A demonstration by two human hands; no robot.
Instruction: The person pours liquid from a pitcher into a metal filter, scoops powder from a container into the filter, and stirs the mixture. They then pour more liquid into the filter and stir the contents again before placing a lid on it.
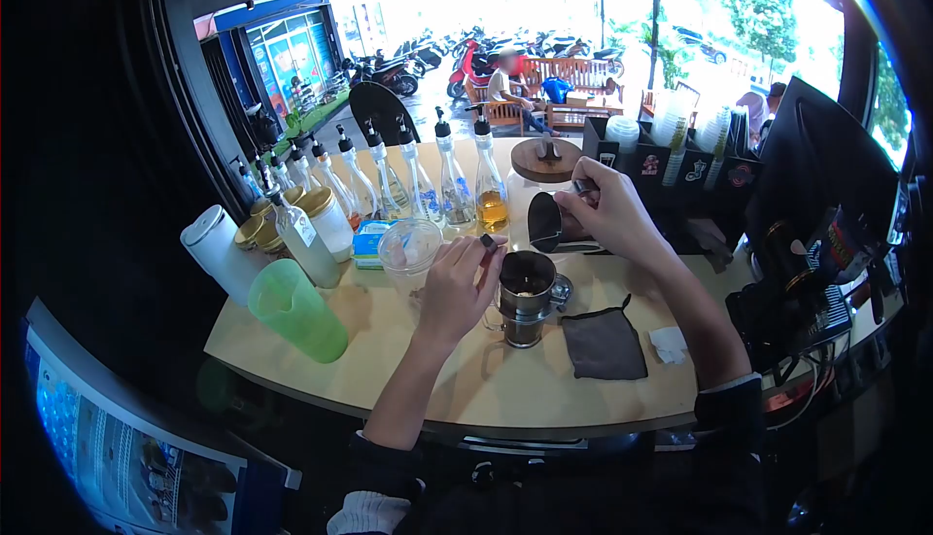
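Note:
A dark metal cup [528, 276] stands on the counter, its lower part looking glassy or shiny. Something pale and grainy shows inside it. Over its left rim is my left hand [460, 277], its fingers pinched on a small dark piece [489, 241] that I cannot name. My right hand [610, 207], raised behind the cup and to its right, is closed on a dark oval disc [545, 222] with a short metal handle. The disc hangs tilted, apart from the cup. A clear plastic tub [408, 243] sits just left of my left hand.
Several pump-topped syrup bottles [491, 195] line the back left. A green pitcher [296, 311] stands at the left front. On the right lie a grey cloth [604, 344] and white tissue [668, 345]. A cup organizer [671, 180] and dark monitor [816, 161] stand behind.

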